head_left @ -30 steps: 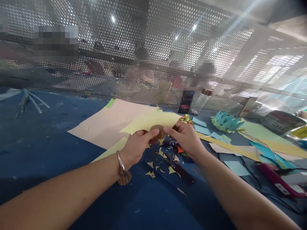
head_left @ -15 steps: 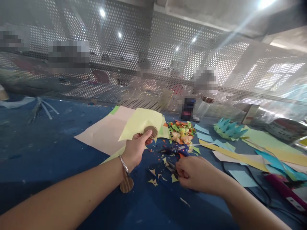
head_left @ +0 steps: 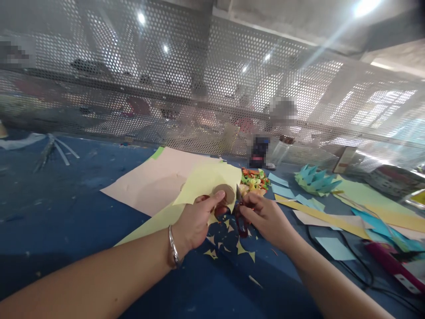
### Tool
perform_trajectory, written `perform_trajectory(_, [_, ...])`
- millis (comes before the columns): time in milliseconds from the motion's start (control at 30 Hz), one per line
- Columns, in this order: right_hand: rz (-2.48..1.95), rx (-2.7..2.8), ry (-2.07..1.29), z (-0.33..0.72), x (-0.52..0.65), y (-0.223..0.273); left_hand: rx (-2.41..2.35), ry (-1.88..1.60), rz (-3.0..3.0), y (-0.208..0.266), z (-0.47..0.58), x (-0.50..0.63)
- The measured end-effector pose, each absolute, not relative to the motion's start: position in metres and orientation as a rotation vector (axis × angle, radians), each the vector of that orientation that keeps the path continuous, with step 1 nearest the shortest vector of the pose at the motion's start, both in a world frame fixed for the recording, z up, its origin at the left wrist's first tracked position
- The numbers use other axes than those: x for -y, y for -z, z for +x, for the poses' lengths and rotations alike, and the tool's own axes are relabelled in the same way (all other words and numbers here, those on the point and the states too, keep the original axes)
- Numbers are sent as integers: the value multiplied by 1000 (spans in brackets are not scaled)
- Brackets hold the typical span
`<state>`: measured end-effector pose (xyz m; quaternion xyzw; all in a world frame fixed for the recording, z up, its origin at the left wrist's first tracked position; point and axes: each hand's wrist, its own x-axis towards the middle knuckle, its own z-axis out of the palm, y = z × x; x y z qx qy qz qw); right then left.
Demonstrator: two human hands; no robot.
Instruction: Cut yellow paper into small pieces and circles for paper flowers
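My left hand pinches a pale yellow sheet of paper together with a round brown cardboard disc, the thumb pressing on the disc. The fingers behind the paper show only in part. Just to the right, my right hand is closed on a pair of scissors with dark red handles, their blade tip pointing up beside the sheet's right edge. Below both hands lie small yellow paper scraps. Behind the right hand is a pile of colourful paper cuttings, partly covered.
A large pale pink sheet lies at the left on the blue table. On the right are a blue-green paper flower, blue paper squares, paper strips and a magenta tool with black cables. A perforated metal screen stands behind.
My right hand has risen from the table with the scissors, up to the yellow sheet. My left hand has moved right, carrying the sheet and disc; another cardboard piece near the wrist is now hidden.
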<state>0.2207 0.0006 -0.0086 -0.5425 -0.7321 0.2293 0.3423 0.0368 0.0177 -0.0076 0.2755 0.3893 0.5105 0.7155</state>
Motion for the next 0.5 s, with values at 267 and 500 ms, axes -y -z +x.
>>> perform_trajectory(267, [-1179,1636,-955,205,2,12,-781,-1158,683,4,35,-17])
perform_trajectory(500, [-1118,1217,-1231,194,8,16,-771,-1119,644,2,37,-14])
